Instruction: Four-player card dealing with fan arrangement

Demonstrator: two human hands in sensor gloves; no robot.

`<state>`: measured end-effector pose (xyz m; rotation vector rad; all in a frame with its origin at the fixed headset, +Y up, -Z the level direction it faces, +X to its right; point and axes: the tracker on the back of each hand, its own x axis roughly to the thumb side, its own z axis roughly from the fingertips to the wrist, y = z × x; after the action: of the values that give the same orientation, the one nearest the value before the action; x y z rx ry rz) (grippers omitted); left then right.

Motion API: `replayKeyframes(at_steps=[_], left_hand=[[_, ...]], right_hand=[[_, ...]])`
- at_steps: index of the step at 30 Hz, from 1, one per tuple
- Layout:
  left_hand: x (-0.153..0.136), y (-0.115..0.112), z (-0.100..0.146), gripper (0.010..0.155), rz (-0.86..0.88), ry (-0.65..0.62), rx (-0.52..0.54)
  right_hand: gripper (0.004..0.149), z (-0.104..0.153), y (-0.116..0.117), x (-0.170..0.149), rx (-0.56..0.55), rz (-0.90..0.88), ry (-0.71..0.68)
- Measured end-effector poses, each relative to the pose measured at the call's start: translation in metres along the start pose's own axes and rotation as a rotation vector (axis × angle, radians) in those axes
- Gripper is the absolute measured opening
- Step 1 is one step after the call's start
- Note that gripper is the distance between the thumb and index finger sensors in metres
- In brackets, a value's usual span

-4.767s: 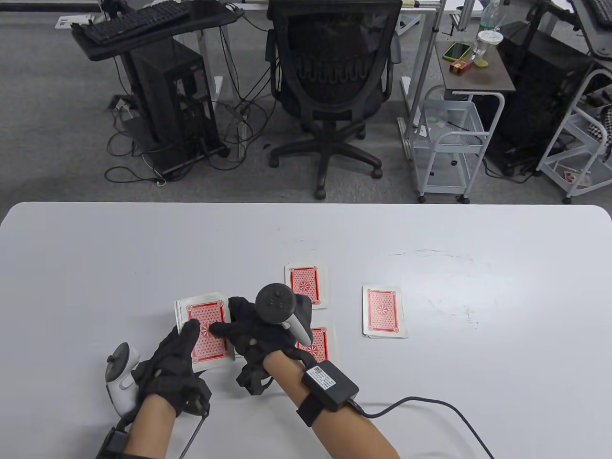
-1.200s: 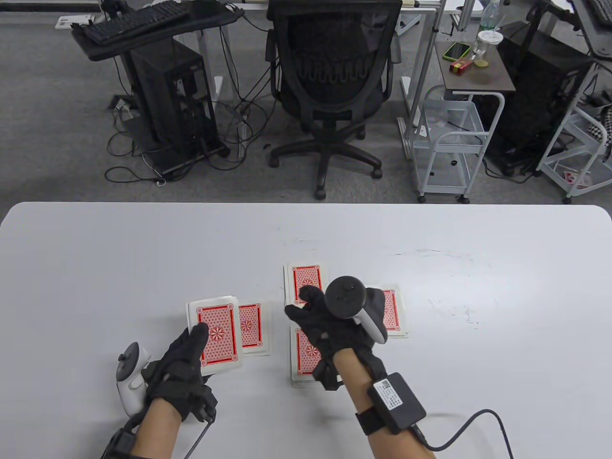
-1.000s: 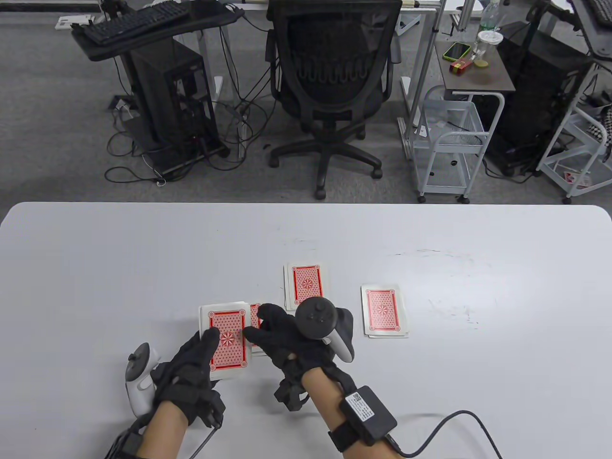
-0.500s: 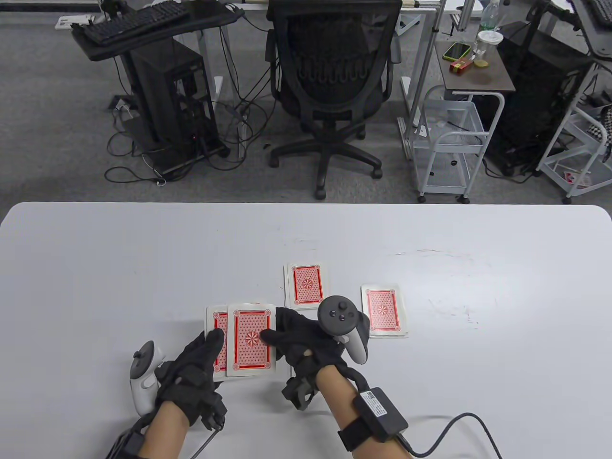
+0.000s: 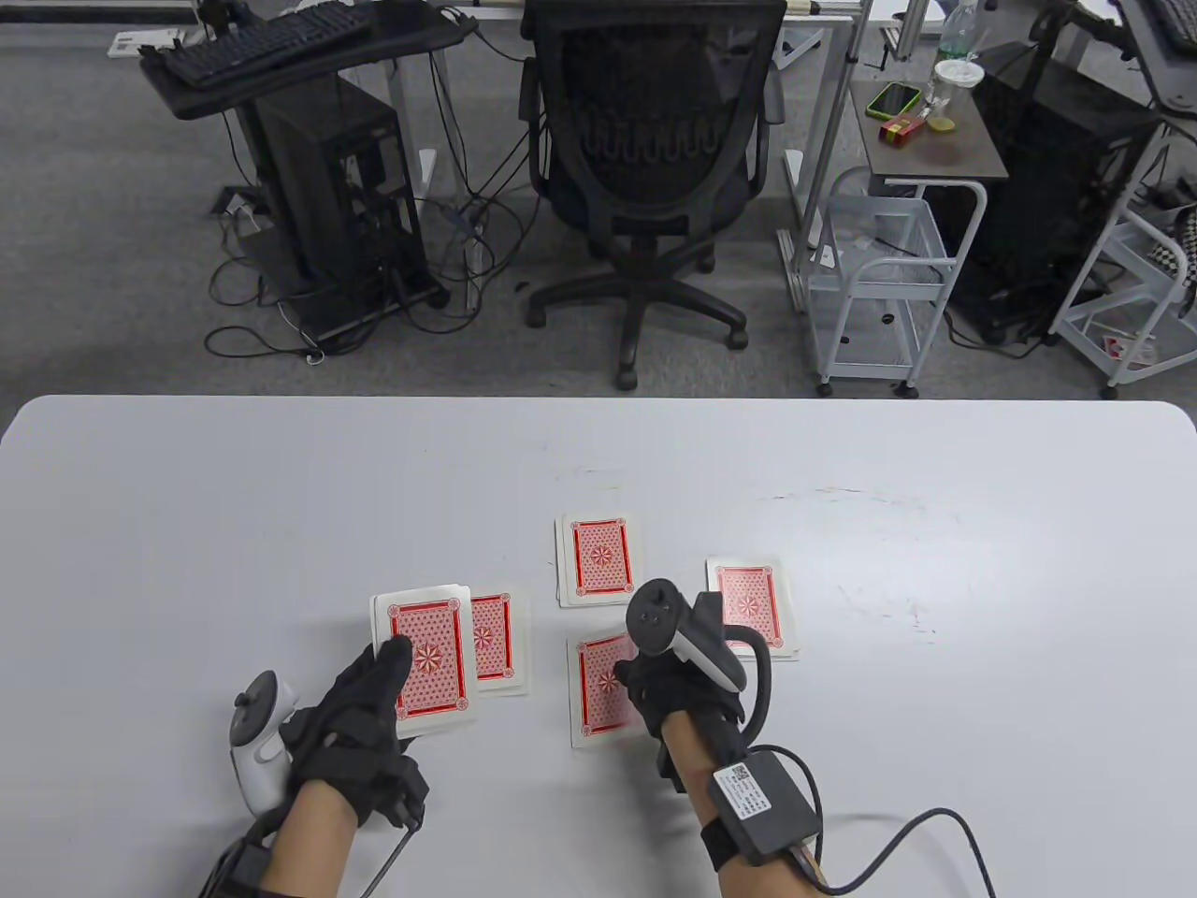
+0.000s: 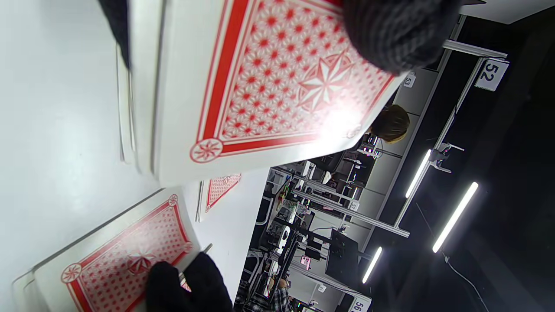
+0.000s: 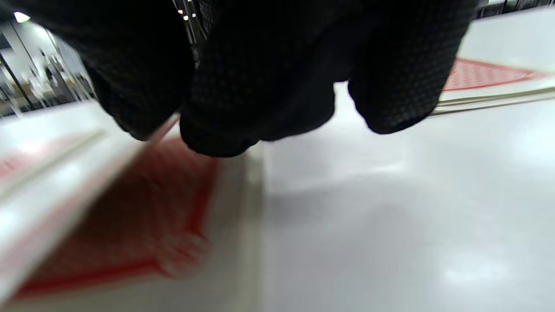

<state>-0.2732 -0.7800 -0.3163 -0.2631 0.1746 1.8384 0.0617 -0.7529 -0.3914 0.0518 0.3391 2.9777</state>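
Note:
My left hand (image 5: 388, 669) grips the red-backed deck (image 5: 425, 655) face down, its thumb (image 6: 390, 34) lying across the top card (image 6: 269, 86). Just right of the deck lies one dealt pile (image 5: 497, 645). A second pile (image 5: 598, 561) sits farther back and a third pile (image 5: 748, 608) to the right. My right hand (image 5: 641, 678) is down on the near centre pile (image 5: 598, 692), its curled fingers (image 7: 217, 138) pinching a single card (image 7: 86, 173) that lies slightly tilted over that pile. The same pile (image 6: 125, 260) shows in the left wrist view.
The white table (image 5: 281, 486) stretches wide to the left, right and back. A black cable (image 5: 898, 842) runs from my right wrist box over the near right part. Beyond the far edge stand an office chair (image 5: 650, 168) and a white cart (image 5: 879, 271).
My right hand drew the top card off the deck and carried it right and down onto the near centre pile. The left hand with the deck shifted slightly left, uncovering the pile beside it.

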Motion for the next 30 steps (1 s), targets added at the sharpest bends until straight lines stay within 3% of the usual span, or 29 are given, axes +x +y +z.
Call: replayKeyframes(at_steps=[3,5,8,12,17,19,23,30], left_hand=[[0.0,0.0,0.0,0.049,0.0,0.002,0.006],[0.0,0.0,0.0,0.049,0.002,0.001,0.007],[0.0,0.0,0.0,0.049,0.005,-0.003,0.001],[-0.001,-0.007,0.0,0.049,0.009,-0.004,-0.027],[-0.003,-0.02,0.001,0.049,-0.007,-0.007,-0.076],[-0.003,-0.023,0.002,0.048,-0.023,-0.006,-0.082],[-0.005,-0.026,0.003,0.048,-0.037,0.005,-0.079],[-0.002,-0.018,0.001,0.049,-0.014,0.0,-0.071]], right_hand=[[0.074,-0.002,0.005,0.008,0.044,0.142,0.038],[0.075,0.0,0.0,0.009,0.005,0.137,0.037],[0.076,0.005,-0.014,0.009,-0.031,0.0,-0.022],[0.075,0.016,-0.029,0.021,-0.047,-0.362,-0.179],[0.073,0.026,-0.021,0.055,0.011,-0.72,-0.421],[0.073,0.028,-0.015,0.066,0.04,-0.758,-0.465],[0.055,0.031,-0.006,0.074,-0.022,-0.769,-0.403],[0.056,0.023,-0.006,0.067,0.038,-0.913,-0.384]])
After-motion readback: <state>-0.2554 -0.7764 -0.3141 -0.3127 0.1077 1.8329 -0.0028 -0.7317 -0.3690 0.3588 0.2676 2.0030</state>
